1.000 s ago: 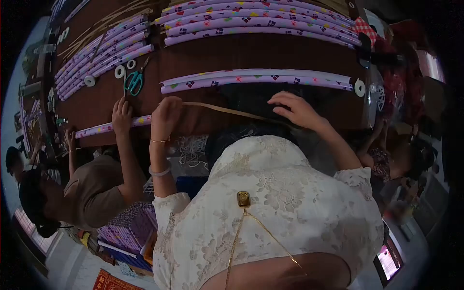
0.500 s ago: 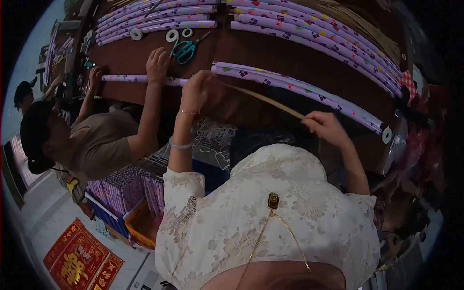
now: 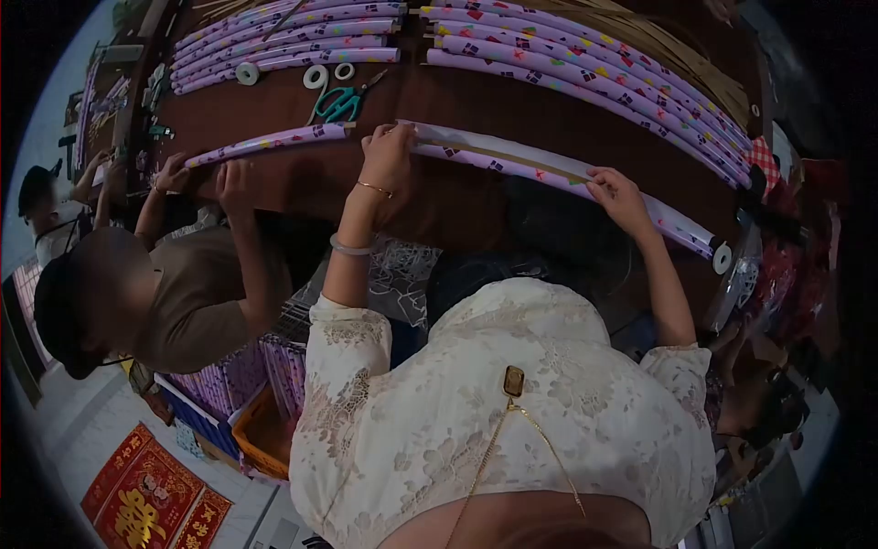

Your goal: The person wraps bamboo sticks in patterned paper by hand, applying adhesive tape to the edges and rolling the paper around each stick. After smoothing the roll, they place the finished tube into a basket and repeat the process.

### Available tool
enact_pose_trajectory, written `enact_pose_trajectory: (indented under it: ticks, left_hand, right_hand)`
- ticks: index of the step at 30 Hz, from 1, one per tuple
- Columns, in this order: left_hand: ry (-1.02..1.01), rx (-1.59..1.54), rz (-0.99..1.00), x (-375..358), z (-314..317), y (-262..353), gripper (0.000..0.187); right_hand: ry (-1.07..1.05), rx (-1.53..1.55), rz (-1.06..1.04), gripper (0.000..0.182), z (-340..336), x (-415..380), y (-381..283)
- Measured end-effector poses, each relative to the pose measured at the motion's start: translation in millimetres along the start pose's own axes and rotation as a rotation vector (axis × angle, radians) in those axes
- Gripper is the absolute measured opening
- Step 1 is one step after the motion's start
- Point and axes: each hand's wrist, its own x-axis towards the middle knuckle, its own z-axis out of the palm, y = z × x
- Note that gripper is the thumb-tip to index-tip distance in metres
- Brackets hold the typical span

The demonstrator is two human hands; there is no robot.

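Note:
A long purple patterned roll of wrapping paper [image 3: 540, 177] lies along the table's near edge, its pale inner side showing at the back. Along it runs a thin brown strip [image 3: 523, 158], stretched between my two hands. My left hand [image 3: 388, 154] is closed at the strip's left end, by the end of the roll. My right hand [image 3: 618, 199] pinches the strip further right, against the paper. Exactly how the left fingertips grip is partly hidden.
Finished-looking purple rolls [image 3: 585, 64] and brown strips [image 3: 690, 69] lie at the back. Teal scissors [image 3: 340, 105] and tape rolls [image 3: 315, 77] lie left of centre. A co-worker [image 3: 197, 293] at left handles another purple roll [image 3: 274, 143]. A white tape roll [image 3: 722, 257] sits at right.
Both my hands have brought the brown strip, earlier held slanting in the air, down onto the open wrapping paper. The co-worker's near hand has drawn back toward the table edge.

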Motion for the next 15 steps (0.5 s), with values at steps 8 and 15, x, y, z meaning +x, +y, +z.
enact_pose_trajectory:
  ticks: [8,15]
  left_hand:
    - [0.095,0.180,-0.116,10,7,-5,0.012]
    - [0.281,-0.117,-0.290,21,18,-16,0.013]
  right_hand:
    - [0.067,0.003,0.159,0.023,10,11,-6]
    - [0.106,-0.181,0.166,0.029,20,22,-3]
